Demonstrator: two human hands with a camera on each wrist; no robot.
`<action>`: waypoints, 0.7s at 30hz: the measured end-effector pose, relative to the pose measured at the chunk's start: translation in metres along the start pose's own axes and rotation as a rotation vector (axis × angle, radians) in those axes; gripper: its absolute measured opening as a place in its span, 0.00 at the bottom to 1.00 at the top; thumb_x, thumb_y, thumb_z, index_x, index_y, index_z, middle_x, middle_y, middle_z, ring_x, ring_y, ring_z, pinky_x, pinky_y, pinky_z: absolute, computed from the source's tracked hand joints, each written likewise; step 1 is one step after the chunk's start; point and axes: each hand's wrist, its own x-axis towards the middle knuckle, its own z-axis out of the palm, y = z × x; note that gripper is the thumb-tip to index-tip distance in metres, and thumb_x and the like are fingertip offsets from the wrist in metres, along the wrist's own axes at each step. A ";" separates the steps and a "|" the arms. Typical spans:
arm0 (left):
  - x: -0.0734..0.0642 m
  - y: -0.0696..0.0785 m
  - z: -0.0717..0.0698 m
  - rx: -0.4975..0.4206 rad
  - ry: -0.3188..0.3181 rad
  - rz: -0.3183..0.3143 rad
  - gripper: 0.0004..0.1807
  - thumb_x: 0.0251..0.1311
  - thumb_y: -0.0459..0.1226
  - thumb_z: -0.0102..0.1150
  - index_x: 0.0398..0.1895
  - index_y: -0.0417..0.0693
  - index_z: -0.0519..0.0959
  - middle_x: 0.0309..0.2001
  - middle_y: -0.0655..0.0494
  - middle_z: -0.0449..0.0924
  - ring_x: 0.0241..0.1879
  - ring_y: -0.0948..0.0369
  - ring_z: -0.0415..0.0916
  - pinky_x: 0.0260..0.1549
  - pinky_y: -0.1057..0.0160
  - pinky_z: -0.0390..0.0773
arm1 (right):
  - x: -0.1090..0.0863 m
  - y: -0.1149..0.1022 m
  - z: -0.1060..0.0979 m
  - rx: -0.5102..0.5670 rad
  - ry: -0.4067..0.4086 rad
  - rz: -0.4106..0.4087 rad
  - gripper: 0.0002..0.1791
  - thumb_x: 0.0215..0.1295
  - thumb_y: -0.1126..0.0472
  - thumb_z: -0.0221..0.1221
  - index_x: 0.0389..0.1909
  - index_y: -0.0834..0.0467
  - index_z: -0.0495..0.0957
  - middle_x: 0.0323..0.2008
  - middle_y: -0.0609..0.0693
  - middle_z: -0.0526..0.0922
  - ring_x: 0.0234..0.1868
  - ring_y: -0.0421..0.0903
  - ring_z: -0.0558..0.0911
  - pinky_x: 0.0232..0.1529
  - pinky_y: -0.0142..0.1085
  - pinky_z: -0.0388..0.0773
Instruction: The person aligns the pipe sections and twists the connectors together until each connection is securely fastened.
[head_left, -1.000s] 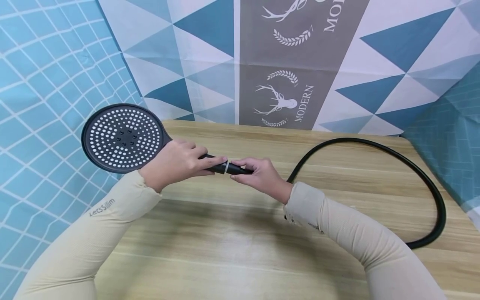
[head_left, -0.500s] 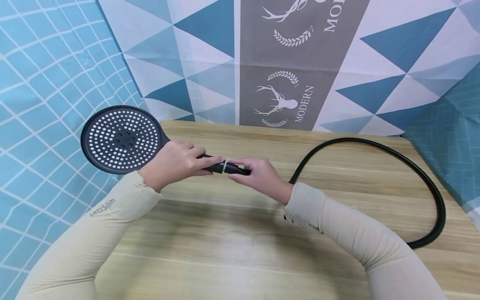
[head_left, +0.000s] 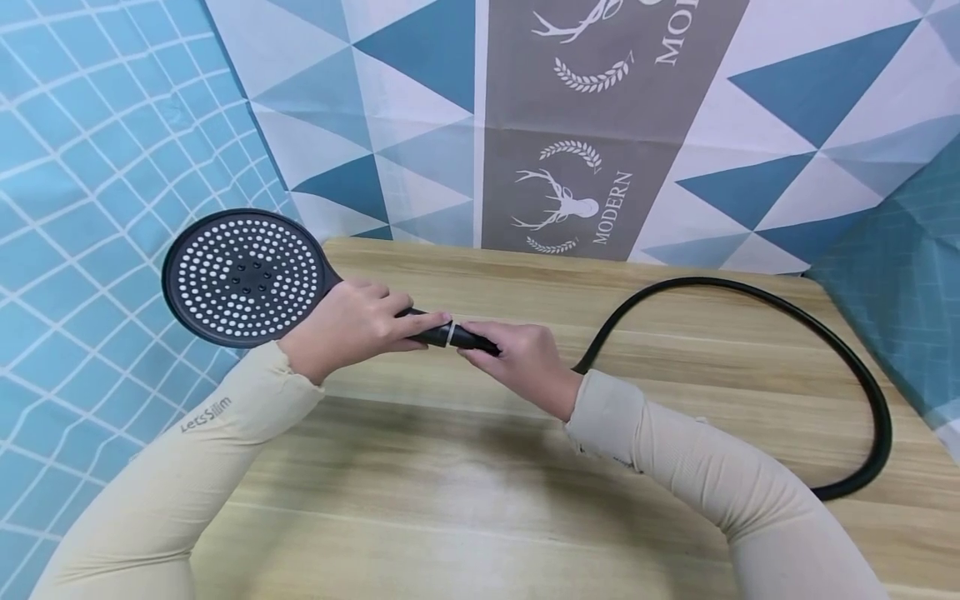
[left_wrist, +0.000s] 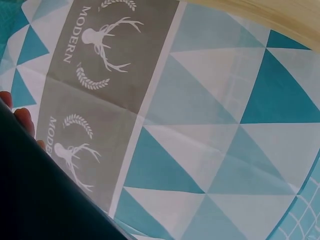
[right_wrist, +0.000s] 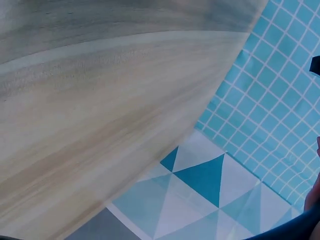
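Note:
A black handheld shower head (head_left: 247, 279) with a round, white-dotted face lies to the left in the head view, face up. My left hand (head_left: 352, 325) grips its handle, the index finger stretched along it. At the handle's end, past a thin pale ring, sits the black connector (head_left: 469, 338) of a shower hose (head_left: 840, 350). My right hand (head_left: 525, 354) holds that connector between thumb and fingers. Whether the joint is tight cannot be seen. In the left wrist view a few fingertips (left_wrist: 24, 119) show behind a large dark shape.
Both hands are above a light wood-grain table (head_left: 420, 500). The hose loops over its right side and passes behind my right sleeve. Behind stands a wall covering (head_left: 420, 150) with triangles and deer prints; blue tiled sheeting (head_left: 82, 208) rises on the left.
My right hand has changed its hold on the connector: the fingers have turned over it and the wrist has rolled slightly. The left hand and shower head stay almost still.

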 end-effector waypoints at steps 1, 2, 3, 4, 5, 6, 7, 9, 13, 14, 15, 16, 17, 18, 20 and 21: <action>0.000 0.000 0.000 0.002 -0.005 0.001 0.23 0.43 0.47 0.76 0.46 0.57 0.85 0.20 0.54 0.75 0.13 0.60 0.64 0.11 0.66 0.63 | 0.000 0.000 0.000 0.017 -0.006 0.009 0.17 0.53 0.63 0.71 0.44 0.63 0.84 0.38 0.54 0.88 0.34 0.44 0.88 0.31 0.32 0.82; 0.000 0.000 0.000 0.003 -0.012 0.000 0.23 0.44 0.47 0.76 0.47 0.57 0.85 0.21 0.54 0.75 0.13 0.60 0.65 0.11 0.66 0.63 | 0.000 0.001 -0.001 0.034 -0.012 0.018 0.17 0.53 0.63 0.71 0.44 0.63 0.84 0.38 0.55 0.88 0.35 0.45 0.88 0.32 0.32 0.82; 0.000 0.000 -0.001 0.004 -0.019 0.000 0.23 0.44 0.47 0.76 0.47 0.57 0.85 0.21 0.54 0.75 0.13 0.60 0.65 0.11 0.66 0.63 | 0.000 0.001 -0.001 0.052 -0.020 0.029 0.18 0.52 0.62 0.71 0.44 0.64 0.84 0.38 0.55 0.88 0.35 0.45 0.88 0.32 0.32 0.82; 0.000 0.000 -0.002 0.006 -0.024 0.000 0.23 0.44 0.47 0.76 0.47 0.57 0.85 0.21 0.54 0.75 0.13 0.60 0.65 0.11 0.66 0.63 | 0.000 0.001 -0.002 0.071 -0.030 0.043 0.18 0.52 0.62 0.71 0.44 0.64 0.84 0.38 0.55 0.88 0.35 0.45 0.88 0.33 0.32 0.82; 0.000 0.000 -0.002 0.007 -0.029 0.000 0.23 0.44 0.48 0.76 0.47 0.57 0.85 0.21 0.54 0.75 0.13 0.60 0.65 0.11 0.66 0.63 | 0.001 0.001 -0.002 0.087 -0.040 0.057 0.18 0.52 0.62 0.71 0.45 0.64 0.84 0.38 0.55 0.88 0.35 0.45 0.88 0.33 0.32 0.82; 0.001 0.000 -0.003 0.010 -0.033 0.000 0.23 0.45 0.48 0.75 0.47 0.57 0.85 0.21 0.54 0.75 0.13 0.60 0.64 0.11 0.66 0.63 | 0.001 0.001 -0.003 0.105 -0.050 0.076 0.18 0.52 0.62 0.71 0.45 0.64 0.84 0.38 0.55 0.88 0.35 0.44 0.88 0.33 0.31 0.81; 0.001 0.000 -0.004 0.014 -0.036 -0.001 0.23 0.45 0.48 0.75 0.48 0.57 0.85 0.21 0.54 0.75 0.13 0.60 0.64 0.11 0.66 0.63 | 0.002 0.000 -0.003 0.126 -0.060 0.098 0.18 0.52 0.62 0.71 0.45 0.64 0.84 0.38 0.55 0.88 0.34 0.44 0.87 0.32 0.30 0.81; 0.001 -0.001 -0.005 0.019 -0.036 -0.004 0.23 0.45 0.48 0.75 0.48 0.57 0.85 0.21 0.54 0.75 0.13 0.60 0.63 0.11 0.66 0.63 | 0.004 -0.001 -0.005 0.176 -0.082 0.158 0.18 0.53 0.63 0.71 0.45 0.65 0.84 0.38 0.56 0.87 0.30 0.42 0.86 0.29 0.29 0.79; 0.000 -0.001 -0.005 0.016 -0.026 -0.007 0.24 0.44 0.47 0.76 0.47 0.57 0.85 0.21 0.53 0.75 0.13 0.60 0.63 0.12 0.65 0.63 | 0.009 -0.006 -0.008 0.344 -0.148 0.343 0.17 0.55 0.63 0.69 0.45 0.66 0.84 0.35 0.57 0.87 0.23 0.38 0.79 0.24 0.29 0.75; -0.001 -0.001 -0.005 0.012 -0.025 -0.006 0.24 0.43 0.47 0.76 0.47 0.57 0.85 0.21 0.53 0.75 0.13 0.59 0.63 0.11 0.65 0.64 | 0.011 -0.007 -0.008 0.386 -0.167 0.396 0.16 0.56 0.64 0.69 0.45 0.66 0.83 0.34 0.57 0.87 0.22 0.38 0.77 0.23 0.29 0.74; -0.002 -0.001 -0.004 0.008 -0.025 -0.004 0.24 0.43 0.48 0.76 0.47 0.57 0.85 0.21 0.53 0.75 0.13 0.59 0.63 0.11 0.65 0.64 | 0.011 -0.008 -0.008 0.424 -0.185 0.445 0.16 0.57 0.64 0.68 0.45 0.67 0.83 0.32 0.56 0.87 0.21 0.37 0.76 0.23 0.29 0.73; -0.002 -0.001 -0.003 0.003 -0.026 -0.002 0.24 0.43 0.48 0.76 0.47 0.56 0.85 0.21 0.53 0.75 0.13 0.59 0.64 0.11 0.65 0.64 | 0.012 -0.009 -0.008 0.458 -0.203 0.488 0.16 0.58 0.64 0.67 0.45 0.67 0.83 0.29 0.56 0.86 0.20 0.37 0.75 0.22 0.30 0.72; -0.003 0.000 -0.003 -0.002 -0.027 -0.001 0.24 0.43 0.48 0.76 0.47 0.56 0.85 0.21 0.53 0.75 0.13 0.59 0.64 0.11 0.65 0.64 | 0.012 -0.010 -0.008 0.476 -0.217 0.521 0.16 0.58 0.64 0.67 0.45 0.68 0.83 0.28 0.56 0.86 0.19 0.37 0.73 0.21 0.30 0.71; -0.003 0.000 -0.002 -0.006 -0.028 -0.001 0.24 0.44 0.48 0.76 0.48 0.56 0.85 0.21 0.53 0.75 0.13 0.60 0.64 0.11 0.65 0.64 | 0.013 -0.010 -0.009 0.484 -0.228 0.540 0.15 0.58 0.65 0.67 0.45 0.68 0.83 0.27 0.56 0.86 0.19 0.37 0.73 0.21 0.30 0.71; -0.003 0.000 -0.001 -0.011 -0.027 -0.006 0.23 0.45 0.48 0.75 0.48 0.56 0.85 0.21 0.53 0.75 0.13 0.60 0.64 0.12 0.65 0.64 | 0.012 -0.010 -0.008 0.433 -0.236 0.520 0.15 0.59 0.64 0.67 0.45 0.67 0.83 0.28 0.55 0.86 0.19 0.38 0.73 0.22 0.29 0.71; -0.003 0.000 0.000 -0.012 -0.026 -0.011 0.23 0.45 0.48 0.75 0.48 0.56 0.85 0.21 0.53 0.75 0.13 0.60 0.64 0.12 0.65 0.64 | 0.012 -0.010 -0.008 0.385 -0.234 0.487 0.16 0.58 0.63 0.67 0.46 0.66 0.83 0.29 0.55 0.86 0.20 0.38 0.74 0.22 0.29 0.71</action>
